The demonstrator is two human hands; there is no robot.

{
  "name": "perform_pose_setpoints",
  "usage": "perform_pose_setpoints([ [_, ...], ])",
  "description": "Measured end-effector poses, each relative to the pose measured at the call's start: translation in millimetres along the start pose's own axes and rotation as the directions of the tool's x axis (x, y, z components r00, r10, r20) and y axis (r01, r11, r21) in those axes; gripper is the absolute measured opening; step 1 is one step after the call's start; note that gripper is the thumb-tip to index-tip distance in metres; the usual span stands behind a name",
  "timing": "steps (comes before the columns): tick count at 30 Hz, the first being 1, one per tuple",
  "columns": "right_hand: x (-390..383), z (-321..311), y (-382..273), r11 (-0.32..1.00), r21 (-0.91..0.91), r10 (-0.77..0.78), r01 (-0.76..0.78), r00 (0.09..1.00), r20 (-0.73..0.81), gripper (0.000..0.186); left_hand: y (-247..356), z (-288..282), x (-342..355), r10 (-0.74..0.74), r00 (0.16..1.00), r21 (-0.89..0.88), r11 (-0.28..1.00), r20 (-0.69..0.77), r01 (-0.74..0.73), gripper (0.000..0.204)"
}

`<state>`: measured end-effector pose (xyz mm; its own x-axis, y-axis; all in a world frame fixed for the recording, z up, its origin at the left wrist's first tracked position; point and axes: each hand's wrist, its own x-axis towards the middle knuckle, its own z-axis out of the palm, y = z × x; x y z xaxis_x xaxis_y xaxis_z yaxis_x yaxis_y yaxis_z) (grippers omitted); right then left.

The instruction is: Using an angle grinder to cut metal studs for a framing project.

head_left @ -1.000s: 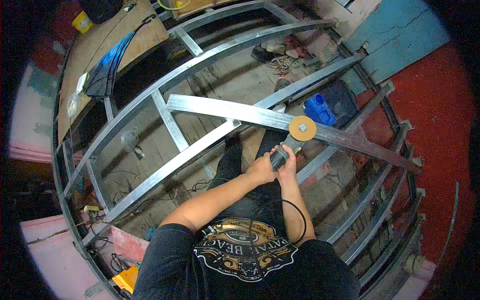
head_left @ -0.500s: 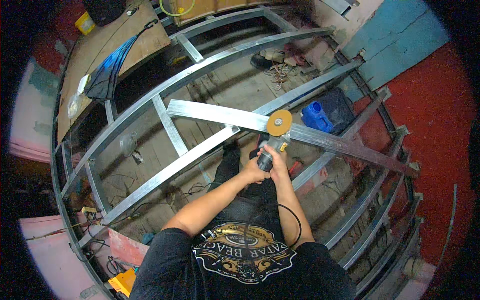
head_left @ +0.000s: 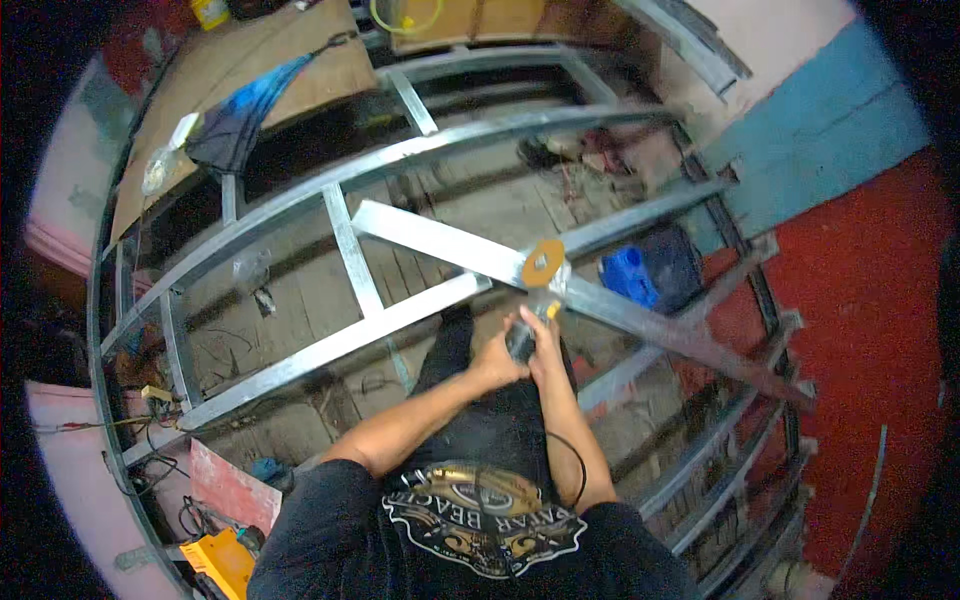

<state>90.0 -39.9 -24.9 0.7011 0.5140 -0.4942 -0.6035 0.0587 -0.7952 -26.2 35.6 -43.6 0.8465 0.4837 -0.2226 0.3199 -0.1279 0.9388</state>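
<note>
My left hand (head_left: 496,360) and my right hand (head_left: 542,340) are both closed around the dark body of an angle grinder (head_left: 523,332), low over my legs. Its tan disc (head_left: 543,262) is over a silver metal tube (head_left: 430,236) that lies diagonally across the frame; whether they touch I cannot tell. A black cord hangs from the grinder along my right forearm. Another silver beam (head_left: 300,365) runs under my working area toward the lower left, with a short crosspiece (head_left: 352,250) joined to it.
Metal framing spans over a wooden floor (head_left: 390,440). A blue jug (head_left: 625,275) sits beside a dark bag at right. A plywood board (head_left: 300,40) at upper left holds a folded blue-black umbrella (head_left: 225,140). A yellow tool (head_left: 220,560), cables and a reddish panel (head_left: 225,480) lie lower left.
The grinder and both hands have shifted left along the diagonal tube, and the disc looks more tilted. The whole view has turned slightly, so the frame's upper part sits lower in the picture.
</note>
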Motion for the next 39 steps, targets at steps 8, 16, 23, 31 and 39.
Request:
perform_pose_setpoints([
  [8,-6.5,13.1,6.2,0.993,0.04,-0.115,0.115,0.993,0.02,0.036,-14.1,4.3,9.4,0.164,0.983,0.08,0.984,-0.087,-0.157,0.088],
  [16,-3.8,-8.8,6.5,0.991,0.131,-0.001,-0.002,1.0,0.024,0.025,5.2,-47.1,-0.3,0.266,0.889,0.337,0.853,0.373,-0.397,0.087],
  [23,-5.7,-16.0,3.4,0.978,0.207,-0.004,-0.01,0.998,0.067,0.023,42.0,-156.1,55.5,0.234,0.958,0.658,0.697,0.165,-0.284,0.046],
  [31,-4.0,-20.4,8.3,0.983,0.174,0.047,-0.05,0.999,0.025,0.02,22.3,-199.3,131.4,0.21,0.97,0.918,0.349,0.119,-0.189,0.1],
  [39,-16.9,-11.0,-5.7,0.995,0.087,-0.038,0.039,0.999,-0.016,0.023,-0.1,-210.1,175.8,0.083,0.987,0.931,0.329,0.136,-0.156,0.085],
])
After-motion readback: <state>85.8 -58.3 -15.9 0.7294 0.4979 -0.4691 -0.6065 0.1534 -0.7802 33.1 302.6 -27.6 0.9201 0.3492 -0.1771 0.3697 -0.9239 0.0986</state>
